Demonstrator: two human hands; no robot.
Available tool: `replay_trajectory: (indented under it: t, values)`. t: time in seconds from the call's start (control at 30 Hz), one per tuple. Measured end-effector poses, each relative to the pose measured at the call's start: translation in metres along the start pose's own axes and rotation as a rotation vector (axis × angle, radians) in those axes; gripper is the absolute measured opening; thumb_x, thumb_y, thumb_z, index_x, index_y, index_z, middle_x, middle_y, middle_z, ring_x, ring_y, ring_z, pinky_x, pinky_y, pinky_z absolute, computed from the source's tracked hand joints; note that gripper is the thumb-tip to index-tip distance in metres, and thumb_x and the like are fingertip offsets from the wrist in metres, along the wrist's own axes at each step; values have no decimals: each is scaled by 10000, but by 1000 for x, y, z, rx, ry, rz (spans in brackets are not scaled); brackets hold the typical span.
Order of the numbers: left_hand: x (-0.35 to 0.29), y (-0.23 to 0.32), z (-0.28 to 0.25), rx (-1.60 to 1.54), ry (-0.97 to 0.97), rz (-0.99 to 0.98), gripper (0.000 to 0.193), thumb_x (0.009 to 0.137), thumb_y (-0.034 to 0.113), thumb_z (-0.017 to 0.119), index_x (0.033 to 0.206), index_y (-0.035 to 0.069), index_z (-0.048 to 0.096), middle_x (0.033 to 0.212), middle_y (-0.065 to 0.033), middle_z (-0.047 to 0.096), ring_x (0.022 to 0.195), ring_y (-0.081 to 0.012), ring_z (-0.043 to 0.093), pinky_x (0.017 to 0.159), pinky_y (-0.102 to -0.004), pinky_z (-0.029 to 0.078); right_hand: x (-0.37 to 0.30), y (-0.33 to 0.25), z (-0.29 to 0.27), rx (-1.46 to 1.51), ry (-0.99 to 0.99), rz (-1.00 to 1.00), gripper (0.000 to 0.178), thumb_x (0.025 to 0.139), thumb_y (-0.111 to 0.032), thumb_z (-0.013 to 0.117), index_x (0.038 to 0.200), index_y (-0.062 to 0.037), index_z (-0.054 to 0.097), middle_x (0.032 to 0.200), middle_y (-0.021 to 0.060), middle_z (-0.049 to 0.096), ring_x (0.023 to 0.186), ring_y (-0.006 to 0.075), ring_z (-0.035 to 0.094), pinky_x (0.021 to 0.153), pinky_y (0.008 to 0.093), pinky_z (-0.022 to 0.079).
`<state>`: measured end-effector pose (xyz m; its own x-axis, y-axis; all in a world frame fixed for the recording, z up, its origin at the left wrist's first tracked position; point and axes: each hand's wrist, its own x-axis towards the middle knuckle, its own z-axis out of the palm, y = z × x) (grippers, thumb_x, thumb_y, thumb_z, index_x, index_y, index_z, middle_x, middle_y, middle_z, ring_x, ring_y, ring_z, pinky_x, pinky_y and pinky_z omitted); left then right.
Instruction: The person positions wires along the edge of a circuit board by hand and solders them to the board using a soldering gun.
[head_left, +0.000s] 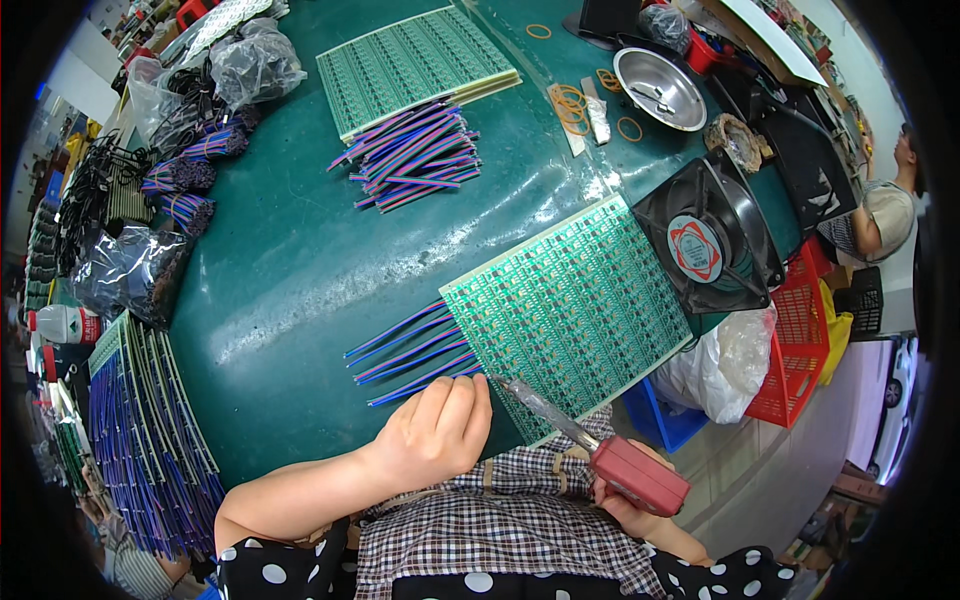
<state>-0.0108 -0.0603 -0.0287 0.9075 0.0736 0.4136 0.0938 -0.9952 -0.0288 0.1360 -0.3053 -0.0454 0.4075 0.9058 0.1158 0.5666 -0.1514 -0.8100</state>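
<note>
My left hand (440, 425) is closed in a pinch at the near left edge of a green circuit board panel (570, 300). A short ribbon wire seems to be between its fingertips, mostly hidden by the fingers. Several blue, red and black ribbon wires (400, 330) stick out leftward from that same edge. In my right hand (630, 510) is a soldering gun (635, 475) with a red body and a long metal barrel. Its tip points at the board's edge, just right of my left fingertips.
Beyond lie a loose wire pile (415, 155) and stacked green panels (420, 65). A black fan (705, 235) stands against the board's far right corner. Wired panels (150, 440) hang at the left edge. At right are a metal bowl (660, 90), red crate (795, 345) and a person (885, 215).
</note>
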Motion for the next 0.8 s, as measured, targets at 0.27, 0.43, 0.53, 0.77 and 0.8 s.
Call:
replay_trajectory:
  t: [0.27,0.43,0.53,0.77,0.8]
  values:
    - [1,0,1,0,20,6,244,628,31,608,855,-59,618,779,-98,564,658,-173,567,528,-228,474,6,-6,-1,-8,0,-36,631,670,-226,768,1141,88,491,898,115,657,701,208,654,619,292,509]
    - [-1,2,3,76,-8,33,250,621,37,608,852,-57,619,776,-97,564,661,-176,567,526,-224,474,-1,2,1,23,-5,-51,640,653,-202,781,1144,87,488,900,123,654,709,217,657,625,285,511]
    - [0,3,3,120,-14,65,256,611,43,605,846,-57,620,769,-98,561,663,-175,567,523,-222,472,-15,6,0,199,-75,231,628,651,-204,780,1133,83,498,919,134,652,723,226,659,628,284,513]
    - [2,3,2,110,-29,65,259,602,42,603,835,-71,621,760,-97,561,660,-178,562,517,-220,469,5,-3,-4,-34,-33,-97,624,647,-197,778,1132,78,500,919,139,650,733,235,661,627,288,517]
    - [2,4,2,114,-34,64,254,606,37,605,833,-73,622,756,-97,560,659,-180,562,516,-219,468,5,-3,-4,-18,-31,-93,621,650,-196,776,1133,78,499,916,140,650,736,236,662,627,287,518]
